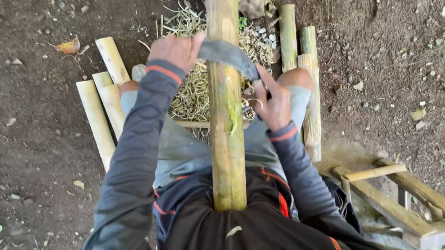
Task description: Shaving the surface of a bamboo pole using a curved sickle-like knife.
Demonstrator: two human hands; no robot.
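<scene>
A long green-yellow bamboo pole (224, 101) runs from my belly up out of the top of the view. A dark curved blade (229, 55) lies across the pole. My left hand (180, 49) grips the blade's left end beside the pole. My right hand (273, 103) grips its right end, lower down. I sit with bare knees either side of the pole, and a heap of pale bamboo shavings (194, 91) lies on the ground beneath it.
Cut bamboo lengths (97, 119) lie on the dirt at the left, and more bamboo pieces (303, 55) at the right. A small wooden stool frame (413, 202) stands at lower right. Bare earth with small stones and leaves surrounds everything.
</scene>
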